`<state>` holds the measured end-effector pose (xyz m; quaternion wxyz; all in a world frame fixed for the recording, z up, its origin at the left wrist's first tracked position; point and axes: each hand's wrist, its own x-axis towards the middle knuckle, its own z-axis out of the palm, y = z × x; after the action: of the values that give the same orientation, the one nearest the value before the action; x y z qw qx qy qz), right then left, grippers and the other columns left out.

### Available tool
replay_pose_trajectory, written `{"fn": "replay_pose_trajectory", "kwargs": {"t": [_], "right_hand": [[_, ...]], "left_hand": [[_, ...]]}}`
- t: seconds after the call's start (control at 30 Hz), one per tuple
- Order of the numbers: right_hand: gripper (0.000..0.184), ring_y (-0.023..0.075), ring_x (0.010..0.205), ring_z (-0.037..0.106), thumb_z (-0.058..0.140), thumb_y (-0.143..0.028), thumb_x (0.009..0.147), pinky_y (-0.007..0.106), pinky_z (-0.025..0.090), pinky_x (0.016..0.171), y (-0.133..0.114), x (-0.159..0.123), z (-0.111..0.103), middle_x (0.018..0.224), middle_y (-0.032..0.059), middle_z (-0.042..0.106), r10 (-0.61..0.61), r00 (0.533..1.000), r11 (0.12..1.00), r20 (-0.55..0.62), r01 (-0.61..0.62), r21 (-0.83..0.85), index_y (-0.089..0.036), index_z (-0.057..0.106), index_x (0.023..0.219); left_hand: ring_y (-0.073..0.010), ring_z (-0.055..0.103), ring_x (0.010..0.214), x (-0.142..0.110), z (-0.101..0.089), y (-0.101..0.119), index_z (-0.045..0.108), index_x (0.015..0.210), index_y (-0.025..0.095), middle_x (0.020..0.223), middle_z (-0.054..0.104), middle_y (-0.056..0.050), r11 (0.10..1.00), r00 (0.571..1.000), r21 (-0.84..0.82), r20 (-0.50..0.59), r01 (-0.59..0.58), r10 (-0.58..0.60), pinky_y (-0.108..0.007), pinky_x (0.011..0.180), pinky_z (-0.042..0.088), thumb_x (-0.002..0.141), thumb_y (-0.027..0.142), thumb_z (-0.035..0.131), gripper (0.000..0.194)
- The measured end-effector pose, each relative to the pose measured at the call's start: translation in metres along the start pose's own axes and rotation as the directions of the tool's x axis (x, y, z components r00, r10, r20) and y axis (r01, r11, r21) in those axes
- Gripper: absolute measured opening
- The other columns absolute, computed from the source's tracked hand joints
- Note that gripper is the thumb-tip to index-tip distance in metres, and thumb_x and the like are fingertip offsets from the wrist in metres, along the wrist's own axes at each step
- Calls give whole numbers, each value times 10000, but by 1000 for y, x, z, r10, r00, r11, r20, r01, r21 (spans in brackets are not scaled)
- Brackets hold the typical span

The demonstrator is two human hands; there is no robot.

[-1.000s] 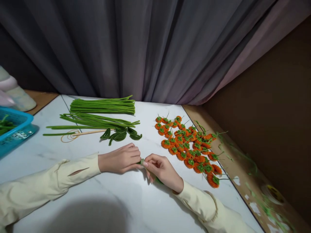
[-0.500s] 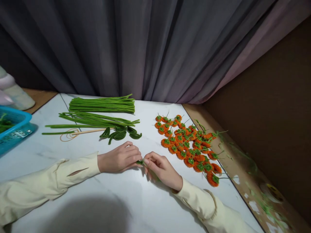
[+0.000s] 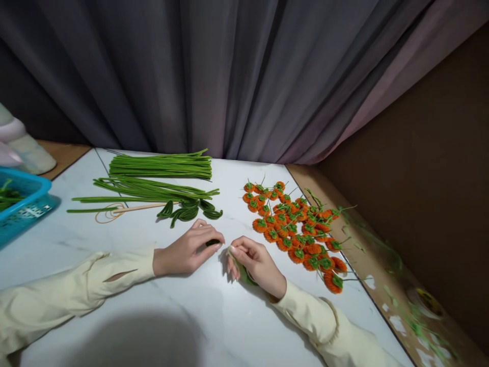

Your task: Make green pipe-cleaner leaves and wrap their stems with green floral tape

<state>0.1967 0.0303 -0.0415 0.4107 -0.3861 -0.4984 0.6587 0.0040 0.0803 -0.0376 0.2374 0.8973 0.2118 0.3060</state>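
Observation:
My left hand point(image 3: 187, 248) is closed, with a small dark green fuzzy leaf point(image 3: 214, 242) showing between its fingers. A short gap to the right, my right hand point(image 3: 255, 262) pinches a pale green strip of tape point(image 3: 237, 265) at its fingertips. Under that palm a rounder green part shows, partly hidden, which looks like the tape's roll. Above my left hand lie several finished dark green leaves point(image 3: 187, 210) of pipe cleaner. Orange pipe-cleaner persimmons point(image 3: 284, 229) with green tops and wire stems spread out to the right of my right hand.
Bundles of green pipe cleaners point(image 3: 160, 166) lie at the back of the white tabletop point(image 3: 160, 316). A thin wooden stick point(image 3: 143, 207) rests by a rubber band point(image 3: 109, 215). A blue basket point(image 3: 34, 201) stands at left. Scraps point(image 3: 397, 323) litter the right edge; a dark curtain point(image 3: 206, 76) hangs behind.
My hands have moved apart from where they met. The left has drawn slightly up, its fingers lifted with the dark leaf in them; the pale strip now shows more at the right fingertips.

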Motion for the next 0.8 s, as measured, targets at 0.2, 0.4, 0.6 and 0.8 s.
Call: {"fn": "replay_pose_trajectory", "kwargs": {"t": [0.2, 0.4, 0.6, 0.8], "right_hand": [[317, 93, 426, 524, 612, -420, 823, 205, 386, 437, 4, 1, 1, 568, -65, 591, -32, 999, 993, -9, 33, 113, -222, 370, 872], [307, 82, 453, 518, 586, -404, 849, 204, 398, 470, 4, 0, 2, 585, -72, 580, -35, 999, 997, -13, 36, 61, -221, 341, 861], [369, 106, 516, 568, 640, -421, 801, 257, 463, 533, 3, -2, 3, 648, -55, 600, -48, 998, 998, -44, 50, 45, -224, 336, 872], [371, 113, 534, 586, 654, -399, 795, 279, 481, 558, 4, -2, 2, 678, -40, 617, -73, 997, 994, -33, 75, 81, -224, 337, 874]], "left_hand": [[-155, 585, 772, 5, 4, 12, 608, 914, 155, 836, 655, -39, 860, 936, -370, 158, 351, -314, -263, 722, 438, 909, 262, 449, 191], [-157, 606, 781, 7, 7, 16, 656, 892, 146, 849, 679, -42, 826, 905, -372, 132, 423, -404, -248, 721, 462, 863, 275, 514, 194], [-138, 616, 758, 6, 8, 20, 703, 895, 168, 836, 692, -28, 858, 900, -281, 56, 429, -432, -213, 706, 457, 833, 231, 516, 208], [-151, 624, 781, 9, 2, 21, 697, 894, 158, 861, 701, -38, 843, 883, -282, 32, 458, -469, -225, 723, 463, 809, 242, 508, 224]]}}
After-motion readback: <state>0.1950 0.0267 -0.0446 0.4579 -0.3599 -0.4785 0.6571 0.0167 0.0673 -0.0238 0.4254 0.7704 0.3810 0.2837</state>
